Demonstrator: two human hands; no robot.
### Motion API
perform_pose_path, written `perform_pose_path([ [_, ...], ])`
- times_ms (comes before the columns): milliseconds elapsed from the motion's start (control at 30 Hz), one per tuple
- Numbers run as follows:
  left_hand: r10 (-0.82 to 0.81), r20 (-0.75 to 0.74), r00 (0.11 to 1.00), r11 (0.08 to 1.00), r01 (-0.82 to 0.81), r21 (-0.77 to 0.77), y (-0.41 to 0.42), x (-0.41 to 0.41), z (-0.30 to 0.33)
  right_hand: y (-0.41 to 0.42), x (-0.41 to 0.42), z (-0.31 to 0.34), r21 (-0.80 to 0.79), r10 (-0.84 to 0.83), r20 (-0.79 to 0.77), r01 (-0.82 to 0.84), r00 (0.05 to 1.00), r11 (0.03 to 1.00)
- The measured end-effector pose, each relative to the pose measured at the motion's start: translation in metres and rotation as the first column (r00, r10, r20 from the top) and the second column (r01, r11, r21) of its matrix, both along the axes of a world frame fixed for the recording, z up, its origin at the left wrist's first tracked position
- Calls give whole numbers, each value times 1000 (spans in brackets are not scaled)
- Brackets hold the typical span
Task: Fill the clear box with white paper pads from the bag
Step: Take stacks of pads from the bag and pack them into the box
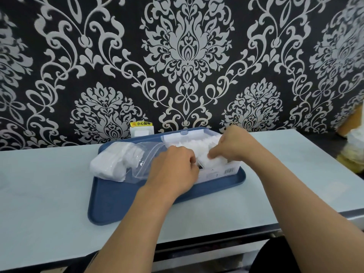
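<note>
A clear box (pixel 222 171) with a printed label stands on the right half of a blue tray (pixel 122 201), its lid (pixel 189 134) tipped up at the back. White paper pads (pixel 195 144) fill much of the box. A clear plastic bag (pixel 118 162) with more white pads lies on the tray's left half, its open mouth facing the box. My left hand (pixel 173 170) is curled at the box's near left corner, pinching pads there. My right hand (pixel 230 146) reaches over the box, fingers pinching a bunch of pads (pixel 205 161) inside it.
The tray sits on a pale blue table (pixel 49 194) against a black-and-silver patterned wall. A white wall socket (pixel 140 131) with a yellow sticker is behind the tray. Yellowish bags (pixel 352 152) lie off the table's right end. The table's front edge runs below my forearms.
</note>
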State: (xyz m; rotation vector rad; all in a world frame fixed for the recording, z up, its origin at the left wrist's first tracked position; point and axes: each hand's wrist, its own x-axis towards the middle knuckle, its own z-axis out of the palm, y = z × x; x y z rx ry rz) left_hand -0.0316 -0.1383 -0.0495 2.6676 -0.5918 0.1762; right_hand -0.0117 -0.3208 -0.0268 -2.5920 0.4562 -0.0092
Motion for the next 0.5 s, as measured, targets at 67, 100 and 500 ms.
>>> perform_pose_path([
  [67,-4,11,1000,998,3,57,-1,0,-1,-6,0,4,-65,4,-46,-7,999,998],
  [100,-6,11,1000,996,5,85,-2,0,-1,-6,0,5,-107,10,-79,-19,997,994],
  [500,20,-59,998,990,-12,138,2,-3,-3,-1,-4,-8,-299,-78,-9,71,997,952],
])
